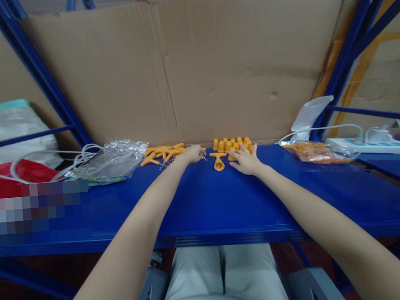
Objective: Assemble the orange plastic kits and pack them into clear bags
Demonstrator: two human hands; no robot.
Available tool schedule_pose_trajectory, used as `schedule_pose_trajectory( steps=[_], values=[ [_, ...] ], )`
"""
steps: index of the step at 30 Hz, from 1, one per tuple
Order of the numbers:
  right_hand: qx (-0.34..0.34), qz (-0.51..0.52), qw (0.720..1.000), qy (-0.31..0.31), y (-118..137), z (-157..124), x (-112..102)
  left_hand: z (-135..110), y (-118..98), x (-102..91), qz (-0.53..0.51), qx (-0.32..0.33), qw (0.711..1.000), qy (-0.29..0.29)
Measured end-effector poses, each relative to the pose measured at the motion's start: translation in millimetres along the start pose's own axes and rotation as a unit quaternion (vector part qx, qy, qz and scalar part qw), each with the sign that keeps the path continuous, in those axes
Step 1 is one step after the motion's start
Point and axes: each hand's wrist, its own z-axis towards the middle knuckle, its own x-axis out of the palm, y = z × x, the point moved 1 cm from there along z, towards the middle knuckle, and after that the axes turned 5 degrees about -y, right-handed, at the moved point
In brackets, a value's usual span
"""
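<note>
Cardboard (248,63) stands as a tall backdrop behind a blue bench (207,205). On the bench's left lies a clear plastic bag (118,161), crumpled; on the right sit a white power strip (390,146) and, nearer the hands, a bag of orange pieces (316,152), too unclear to tell apart.

Right hand (247,163) is spread open at the front of the cups (220,145), fingers apart, with fingertips among the nearest ones; whether it grips any, I cannot tell. Left hand (195,153) has its fingers drawn in, seemingly closed on an orange handle, mostly hidden, at the edge of the handle pile (165,152).

Between the hands, one T-shaped handle (217,154) lies with its stem reaching a single cup (219,169), whose wide mouth faces the person. Whether they are joined is unclear. Judging by that, little is paired: most handles are heaped loose, and the other cups stand grouped apart.

Smallest is a metal coil (205,158), just beside the left fingertips.
</note>
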Motion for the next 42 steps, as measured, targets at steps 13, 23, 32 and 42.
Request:
schedule_pose_trajectory(
  steps=[13,23,32,42],
  values=[
    [-0.006,-0.014,1.0,-0.001,-1,1,3,-9,-9,0.8,0.135,-0.065,0.985,0.081],
    [-0.033,-0.02,0.999,-0.031,-5,6,14,-14,-15,-13.1,0.144,-0.026,0.989,0.014],
    [-0.045,-0.011,0.993,-0.106,-2,2,9,-24,-4,-56.5,0.087,-0.087,0.987,-0.102],
    [-0.044,-0.007,0.996,-0.083,6,-1,0,-59,-26,-58.7,-0.077,-0.073,0.981,-0.163]
  ],
)
